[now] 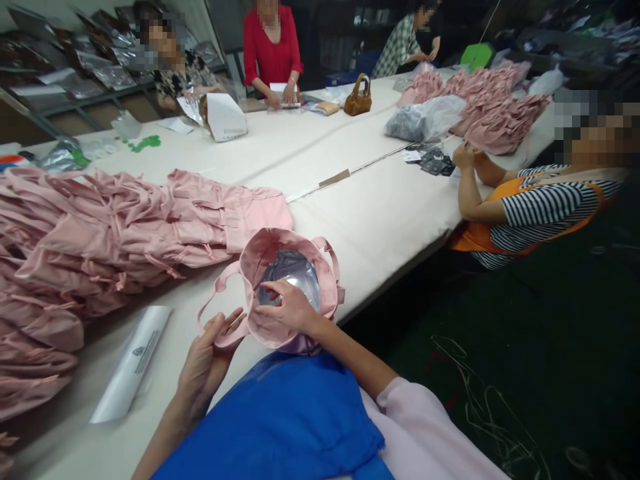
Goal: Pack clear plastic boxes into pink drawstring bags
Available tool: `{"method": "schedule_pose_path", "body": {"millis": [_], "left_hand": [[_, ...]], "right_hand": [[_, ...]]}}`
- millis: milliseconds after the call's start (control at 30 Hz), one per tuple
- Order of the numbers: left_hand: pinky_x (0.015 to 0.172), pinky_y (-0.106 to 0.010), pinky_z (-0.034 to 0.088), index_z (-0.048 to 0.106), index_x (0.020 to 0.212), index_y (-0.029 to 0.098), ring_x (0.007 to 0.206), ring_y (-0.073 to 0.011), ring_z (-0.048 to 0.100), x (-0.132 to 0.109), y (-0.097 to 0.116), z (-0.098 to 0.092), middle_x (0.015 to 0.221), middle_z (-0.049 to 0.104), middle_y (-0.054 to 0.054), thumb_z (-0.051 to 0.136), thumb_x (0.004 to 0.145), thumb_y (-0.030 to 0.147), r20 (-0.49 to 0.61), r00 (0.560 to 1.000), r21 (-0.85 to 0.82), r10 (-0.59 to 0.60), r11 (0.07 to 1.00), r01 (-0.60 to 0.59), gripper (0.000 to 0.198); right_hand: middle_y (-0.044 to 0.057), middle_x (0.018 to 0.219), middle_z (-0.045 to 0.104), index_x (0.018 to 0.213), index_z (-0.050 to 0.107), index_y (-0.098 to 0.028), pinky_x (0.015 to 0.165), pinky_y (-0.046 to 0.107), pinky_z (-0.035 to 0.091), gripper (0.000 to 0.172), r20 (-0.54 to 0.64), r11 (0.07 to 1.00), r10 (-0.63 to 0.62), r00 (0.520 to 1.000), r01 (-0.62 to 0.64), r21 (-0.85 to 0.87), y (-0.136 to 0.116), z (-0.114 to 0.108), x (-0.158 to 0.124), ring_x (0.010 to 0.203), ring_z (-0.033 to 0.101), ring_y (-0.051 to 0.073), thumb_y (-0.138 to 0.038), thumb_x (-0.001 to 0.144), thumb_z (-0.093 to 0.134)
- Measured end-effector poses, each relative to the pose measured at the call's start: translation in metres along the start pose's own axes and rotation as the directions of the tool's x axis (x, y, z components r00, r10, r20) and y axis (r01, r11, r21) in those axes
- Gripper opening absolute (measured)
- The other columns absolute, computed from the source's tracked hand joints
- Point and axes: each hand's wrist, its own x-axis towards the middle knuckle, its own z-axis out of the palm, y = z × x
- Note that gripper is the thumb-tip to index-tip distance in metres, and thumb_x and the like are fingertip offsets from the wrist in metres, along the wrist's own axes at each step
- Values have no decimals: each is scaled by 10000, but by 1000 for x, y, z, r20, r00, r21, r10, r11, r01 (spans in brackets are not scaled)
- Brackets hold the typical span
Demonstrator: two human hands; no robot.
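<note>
A pink drawstring-style fabric bag [330, 293] stands at the table's near edge with its mouth facing up. Clear, shiny plastic [304, 270] lines or fills its inside. My left hand [213, 347] is at the bag's left side, closed around the base of a pink strap [220, 283]. Inside the mouth is my right hand [290, 307], its thumb and fingers apart, near the plastic and the inner wall. Nothing shows between those fingers. To the left lies a large pile of similar pink bags [150, 220].
A clear plastic sleeve with printing [133, 363] lies on the pale table [360, 213]. Farther off are a brown handbag [358, 97], a grey bundle in plastic [423, 119] and more pink bags [500, 120]. A person in stripes [540, 207] works at the right edge; others stand across the table.
</note>
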Motion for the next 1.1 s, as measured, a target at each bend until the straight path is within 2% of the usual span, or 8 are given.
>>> {"method": "schedule_pose_path", "body": {"millis": [100,200,333,700,867,967,1033,1100], "left_hand": [[704,-225,580,669,1038,183,921,-185,676,-4,0,3,998,713,-67,793,748,437,147,987,128,63,988,-82,405],[647,-216,561,666,1142,175,783,-176,674,-1,3,5,862,709,-32,927,538,362,193,971,327,141,924,-199,683],[542,-226,505,706,963,99,605,-166,626,12,4,7,645,652,-13,926,465,308,92,984,351,150,920,-173,583],[544,-181,487,700,865,84,623,-128,607,20,0,5,714,687,-49,953,413,295,105,992,230,65,969,-87,559],[521,-153,488,702,825,105,607,-96,576,20,7,6,710,661,-8,952,398,323,42,990,249,133,958,-140,541],[523,-177,527,712,873,129,652,-112,586,21,14,15,781,658,-12,940,390,396,48,984,353,172,919,-178,597],[556,-224,567,717,921,147,698,-133,601,22,18,26,832,658,-21,914,425,451,95,978,437,187,875,-210,614],[584,-269,590,716,952,147,711,-151,609,24,21,40,835,657,-31,881,467,489,161,966,508,201,822,-256,615]], "right_hand": [[49,1111,638,1314,591,-212,789,258,516,627,22,997,-74,997,74,0,-6,18,3,926,630,163,-404,755,801],[33,1112,640,1263,622,-226,837,256,510,515,34,993,-111,993,112,-38,-11,30,4,959,629,163,-293,772,766],[27,1080,665,1168,681,-214,832,237,506,428,-5,993,-115,993,115,1,-11,32,5,922,638,146,-318,766,787],[13,852,731,872,772,-179,742,207,496,62,-149,979,-137,979,156,131,-10,22,-1,777,662,117,-203,836,728],[59,886,729,888,731,-169,877,270,503,172,-432,943,-325,841,256,-212,-18,-27,-17,871,664,157,-264,944,598],[141,1142,673,1127,683,-148,1005,368,451,307,-632,897,-287,719,-30,-442,-18,-80,-23,1097,593,235,-360,910,636],[169,1222,621,1239,633,-137,955,387,457,528,-636,844,-136,759,-248,-476,-11,-108,-22,1104,566,272,-436,813,728],[112,1044,665,1109,690,-152,799,319,463,435,-494,834,71,867,-323,-447,-1,-122,-19,906,600,224,-441,788,737]]}}
